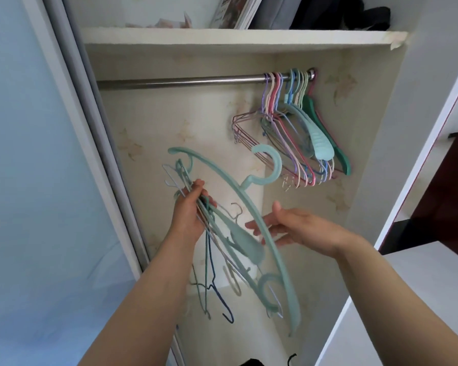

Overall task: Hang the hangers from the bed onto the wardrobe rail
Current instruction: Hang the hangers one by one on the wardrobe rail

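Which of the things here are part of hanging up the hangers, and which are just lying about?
Part of the job:
large mint-green plastic hanger
bundle of thin hangers in the left hand
right hand
steel wardrobe rail
pastel hangers already hung

Lying about:
books on the top shelf
dark folded clothes

The head camera looks forward and up, close into the open wardrobe point(368, 154).
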`<state>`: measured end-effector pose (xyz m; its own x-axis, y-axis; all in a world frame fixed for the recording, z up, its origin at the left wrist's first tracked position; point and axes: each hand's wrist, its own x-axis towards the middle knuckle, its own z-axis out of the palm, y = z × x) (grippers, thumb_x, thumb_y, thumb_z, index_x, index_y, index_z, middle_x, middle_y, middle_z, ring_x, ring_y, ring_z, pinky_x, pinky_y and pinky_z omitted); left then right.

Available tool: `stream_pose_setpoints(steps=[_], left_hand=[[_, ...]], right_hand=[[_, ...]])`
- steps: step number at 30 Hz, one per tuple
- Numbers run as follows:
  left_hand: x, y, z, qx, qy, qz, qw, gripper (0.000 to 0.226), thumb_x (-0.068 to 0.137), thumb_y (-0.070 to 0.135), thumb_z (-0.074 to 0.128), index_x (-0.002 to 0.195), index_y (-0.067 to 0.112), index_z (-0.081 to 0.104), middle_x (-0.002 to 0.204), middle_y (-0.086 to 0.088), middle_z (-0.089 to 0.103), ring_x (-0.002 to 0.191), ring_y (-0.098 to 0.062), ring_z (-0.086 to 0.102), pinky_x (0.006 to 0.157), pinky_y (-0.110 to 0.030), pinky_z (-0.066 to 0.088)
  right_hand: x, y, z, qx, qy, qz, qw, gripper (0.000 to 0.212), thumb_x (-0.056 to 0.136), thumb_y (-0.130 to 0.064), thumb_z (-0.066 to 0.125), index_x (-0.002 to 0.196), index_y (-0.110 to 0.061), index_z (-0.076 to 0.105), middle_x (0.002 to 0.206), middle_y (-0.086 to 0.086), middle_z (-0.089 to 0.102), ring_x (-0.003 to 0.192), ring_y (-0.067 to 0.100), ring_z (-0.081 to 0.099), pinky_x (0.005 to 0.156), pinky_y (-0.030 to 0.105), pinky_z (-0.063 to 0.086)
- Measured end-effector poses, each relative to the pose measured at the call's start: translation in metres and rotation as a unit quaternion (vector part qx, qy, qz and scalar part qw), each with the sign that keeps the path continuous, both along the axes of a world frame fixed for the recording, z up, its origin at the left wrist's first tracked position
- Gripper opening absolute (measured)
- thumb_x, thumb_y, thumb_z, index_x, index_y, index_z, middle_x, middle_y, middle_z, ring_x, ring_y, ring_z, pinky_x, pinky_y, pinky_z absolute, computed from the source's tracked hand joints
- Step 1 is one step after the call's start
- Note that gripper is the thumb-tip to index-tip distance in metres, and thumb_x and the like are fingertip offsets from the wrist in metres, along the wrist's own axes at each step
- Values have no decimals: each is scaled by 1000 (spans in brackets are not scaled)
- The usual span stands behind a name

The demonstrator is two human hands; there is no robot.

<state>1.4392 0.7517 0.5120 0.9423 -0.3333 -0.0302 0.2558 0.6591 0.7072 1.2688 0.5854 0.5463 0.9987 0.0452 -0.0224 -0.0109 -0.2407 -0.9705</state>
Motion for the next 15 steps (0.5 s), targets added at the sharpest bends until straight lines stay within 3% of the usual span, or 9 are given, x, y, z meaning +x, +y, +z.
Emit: stream_pose_setpoints(steps=[3, 5, 7, 10, 12, 15], left_hand=[[4, 0, -2, -12, 17, -5, 1000, 15, 97, 15, 53, 82, 15, 56, 48, 4, 45, 41, -10, 42, 44, -18, 40], [5, 1, 0, -47, 36, -18, 998, 18, 99, 19, 49, 82, 16, 55, 45, 6, 42, 39, -7, 40, 42, -15, 38], [8, 4, 1, -73, 52, -37, 995, 21, 100, 25, 46, 81, 19, 53, 44, 8, 39, 38, -4, 39, 40, -14, 37], [16, 7, -2, -89, 69, -47, 992, 24, 101, 28, 43, 78, 21, 49, 43, 9, 37, 39, -3, 37, 40, -13, 35], [18, 8, -4, -87, 72, -31, 993, 27, 101, 29, 42, 78, 19, 50, 46, 7, 44, 41, -5, 43, 43, -14, 41], [17, 5, -10, -89, 75, -6, 993, 30, 101, 26, 44, 78, 12, 54, 61, 1, 64, 52, -10, 63, 56, -22, 56]], right_hand=[[20, -12, -30, -170, 24, -157, 972, 43, 96, -53, 37, 120, -24, 59, 129, -2, 58, 112, 18, 57, 103, 33, 42], [33, -19, -68, -284, 131, -141, 939, 63, 87, -68, 43, 130, -22, 44, 131, -1, 47, 118, 19, 50, 106, 30, 34], [40, -20, -104, -288, 190, -98, 933, 67, 83, -71, 47, 128, -21, 42, 124, 2, 52, 108, 20, 56, 97, 28, 41], [42, -16, -120, -228, 101, -208, 946, 18, 96, -42, 47, 92, -29, 58, 84, 2, 62, 71, 20, 64, 76, 30, 53], [39, -19, -112, -273, 25, -318, 907, 23, 99, -34, 44, 87, -31, 63, 76, -2, 60, 71, 19, 61, 78, 27, 47], [31, -28, -92, -274, -46, -377, 884, 26, 100, -30, 44, 100, -23, 68, 81, 3, 65, 80, 24, 60, 73, 27, 41]])
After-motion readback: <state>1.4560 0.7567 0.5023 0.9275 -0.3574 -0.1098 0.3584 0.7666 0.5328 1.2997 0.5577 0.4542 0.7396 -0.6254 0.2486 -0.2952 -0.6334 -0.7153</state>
